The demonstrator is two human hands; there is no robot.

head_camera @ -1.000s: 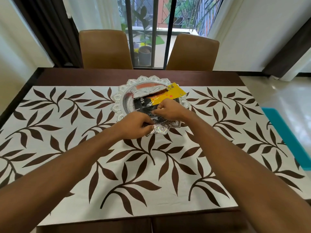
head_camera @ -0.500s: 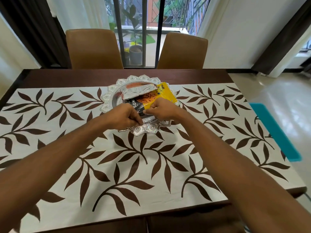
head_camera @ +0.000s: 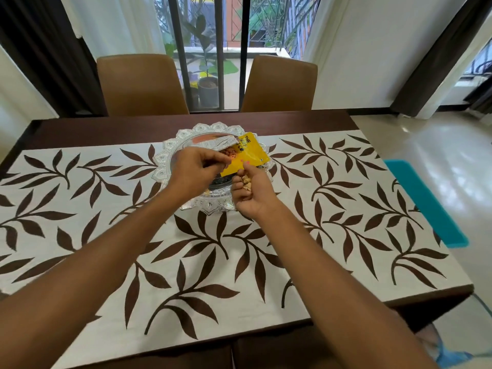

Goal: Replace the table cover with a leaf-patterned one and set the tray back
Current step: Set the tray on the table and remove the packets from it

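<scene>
Tray (head_camera: 213, 127) holds yellow packet (head_camera: 250, 153); left hand (head_camera: 191, 171) and right hand (head_camera: 253, 195) fingers pinch its edges.

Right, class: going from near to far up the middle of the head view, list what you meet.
Leaf-patterned table cover, silver tray, bare dark wooden table strip, brown chairs, potted plant outside the window.

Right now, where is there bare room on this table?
Open leaf-patterned cover lies left of the silver tray, right of it, and between the forearms near the front edge. A bare wood strip runs behind the tray. Crowded: the tray itself, where left hand and right hand hold the yellow packet.
</scene>
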